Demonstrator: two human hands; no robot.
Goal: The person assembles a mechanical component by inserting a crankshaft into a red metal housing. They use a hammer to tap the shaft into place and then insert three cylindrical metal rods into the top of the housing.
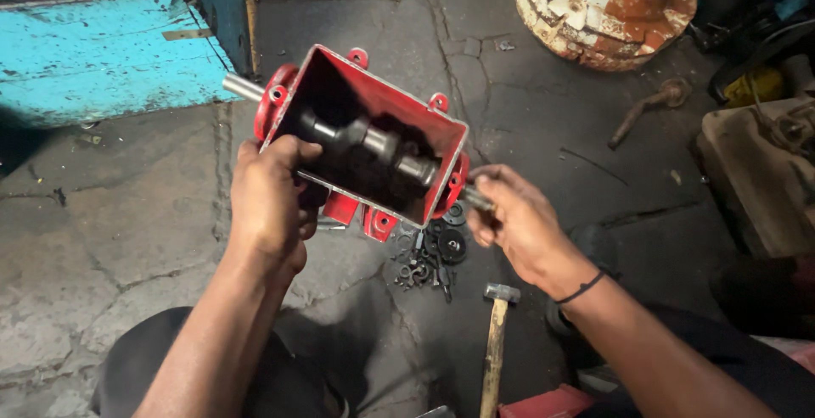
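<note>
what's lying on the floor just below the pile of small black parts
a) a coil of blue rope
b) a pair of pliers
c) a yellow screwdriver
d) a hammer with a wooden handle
d: a hammer with a metal head and a pale wooden handle lies on the concrete floor just below the pile of small black parts, under the red housing held by the left hand and right hand.

Hidden behind the left hand (270,201): near wall of the red housing (373,100). Shaft end (474,197) buried in the right hand (518,223). Below the grip, small dark parts (429,257) too jumbled to distinguish; hammer handle (492,359) cut off at the bottom edge.
</note>
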